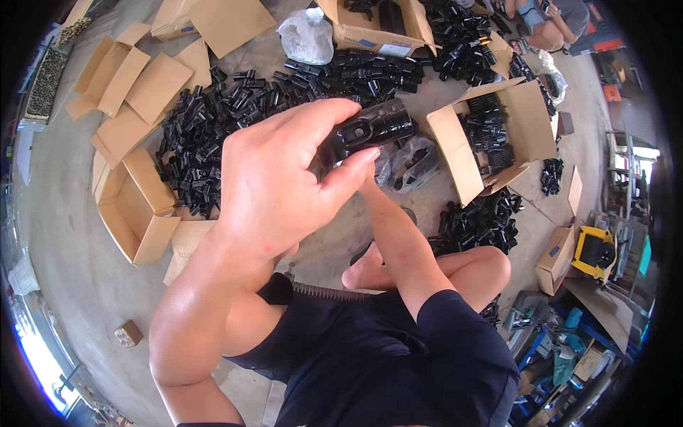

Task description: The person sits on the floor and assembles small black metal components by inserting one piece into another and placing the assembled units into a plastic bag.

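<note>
My left hand point(284, 167) is raised close in the middle of the view. Its thumb and fingers are closed round a glossy black tubular metal fitting point(380, 123) with a round hole in its side. The fitting's open end points to the upper right. My right forearm point(398, 228) reaches up from the lower right, and my right hand point(369, 174) lies behind the left thumb, close below the fitting. Its fingers are hidden, so whether it touches the fitting does not show. Beyond my hands, a large heap of similar black fittings point(206, 135) covers the floor.
An open carton point(530, 117) holding black parts stands at right, with another pile point(484, 220) before it. A further carton point(380, 35) and a clear plastic bag point(306, 35) are behind. Cartons with open flaps point(131, 206) lie left. Another person point(548, 32) crouches far right.
</note>
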